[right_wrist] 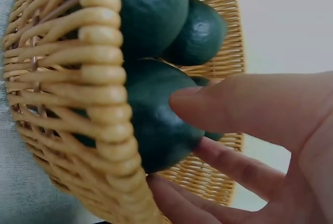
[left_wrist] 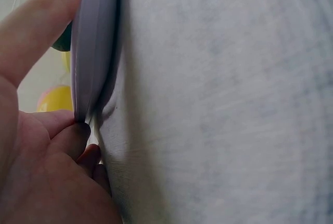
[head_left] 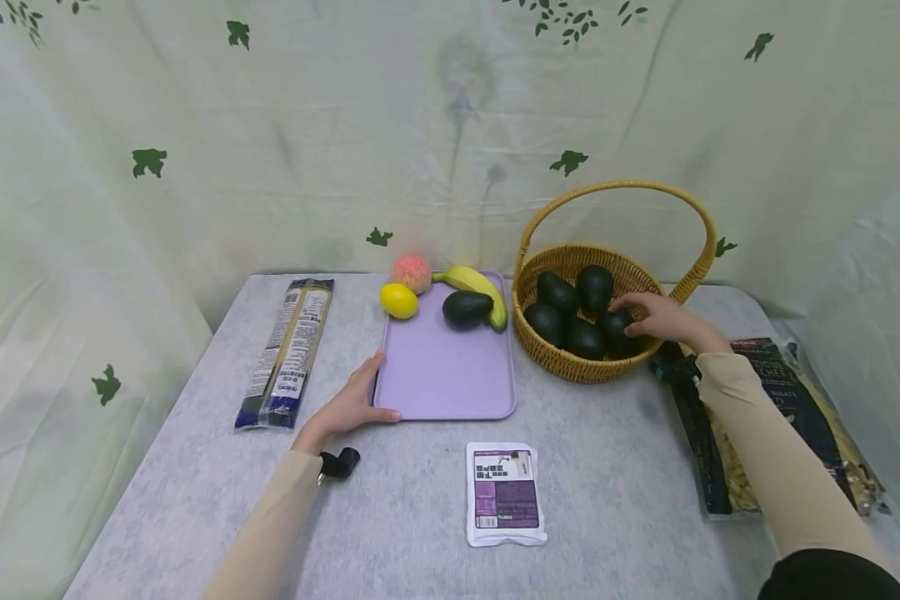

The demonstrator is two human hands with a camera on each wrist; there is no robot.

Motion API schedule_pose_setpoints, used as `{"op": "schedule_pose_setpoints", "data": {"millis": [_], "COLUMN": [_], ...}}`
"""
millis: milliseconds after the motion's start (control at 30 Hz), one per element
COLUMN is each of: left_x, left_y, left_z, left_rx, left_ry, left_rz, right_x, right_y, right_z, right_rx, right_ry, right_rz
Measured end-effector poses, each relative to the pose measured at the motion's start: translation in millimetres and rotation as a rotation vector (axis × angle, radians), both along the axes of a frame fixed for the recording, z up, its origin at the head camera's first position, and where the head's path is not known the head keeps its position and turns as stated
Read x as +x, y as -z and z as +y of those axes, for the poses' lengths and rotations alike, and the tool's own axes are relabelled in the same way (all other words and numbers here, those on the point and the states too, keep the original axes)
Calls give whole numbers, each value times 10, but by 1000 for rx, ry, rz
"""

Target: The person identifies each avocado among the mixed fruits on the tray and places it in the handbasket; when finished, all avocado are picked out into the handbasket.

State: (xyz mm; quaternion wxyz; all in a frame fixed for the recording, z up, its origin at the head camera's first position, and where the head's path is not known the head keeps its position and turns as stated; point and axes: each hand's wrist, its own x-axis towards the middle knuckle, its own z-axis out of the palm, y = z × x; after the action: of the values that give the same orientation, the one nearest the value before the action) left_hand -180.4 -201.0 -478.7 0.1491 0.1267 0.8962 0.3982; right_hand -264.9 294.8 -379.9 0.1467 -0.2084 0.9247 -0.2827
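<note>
My right hand reaches into a wicker basket and grips a dark green avocado, thumb on its top and fingers around its side. Several other avocados lie in the same basket. At the near left corner of a purple tray, my left hand holds the rim, thumb along the near edge and fingers at the left edge. Toward the tray's far end lie an avocado and a banana. A yellow lemon and a pinkish peach sit at its far left corner.
Left of the tray is a long pack of what looks like dry noodles. A white and purple pouch lies in front of the tray. Pasta bags lie beneath my right forearm. The basket's tall handle arches over its opening.
</note>
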Motion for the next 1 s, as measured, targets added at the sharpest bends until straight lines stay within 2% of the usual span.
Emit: {"op": "schedule_pose_setpoints", "data": {"millis": [400,500,667,800,1000], "left_x": [-5,-1,7,11,7], "left_y": [13,12,2,0,-1], "left_z": [5,-2,-6,-7,-1], "left_rx": [-13,-9,-4,-3,-5], "left_ry": [-12,-13,-17,-19,-18], "left_rz": [-11,-13,-17,-15,-14], "right_x": [36,71,125,133,120], "right_y": [-20,-58,-129,-164,-132], "right_z": [11,17,-32,-139,-459], "right_rx": [-64,-141,-352,-488,-575], "right_ry": [100,113,137,106,-47], "right_rz": [-20,-26,-69,-148,-211]}}
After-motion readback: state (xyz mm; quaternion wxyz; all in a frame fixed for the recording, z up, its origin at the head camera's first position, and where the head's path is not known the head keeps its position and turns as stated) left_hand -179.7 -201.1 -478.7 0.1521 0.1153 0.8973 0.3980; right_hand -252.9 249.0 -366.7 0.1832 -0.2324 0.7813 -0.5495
